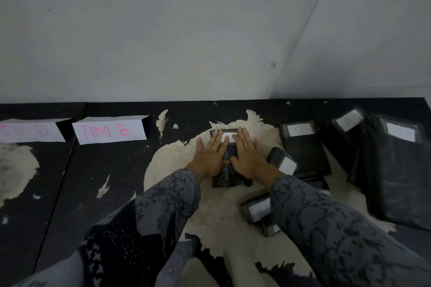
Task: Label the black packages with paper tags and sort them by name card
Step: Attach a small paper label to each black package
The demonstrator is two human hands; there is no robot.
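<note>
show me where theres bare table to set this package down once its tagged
Free: the dark stretch in front of the TIME card, left of the left hand, and the strip between that card and the package being pressed. Crowded: right of the right hand, where tagged packages pile up.

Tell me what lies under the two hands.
Both the left hand and right hand press flat on a black package with a white paper tag at its far end. The fingers hide most of the tag, so any writing is unreadable.
</note>
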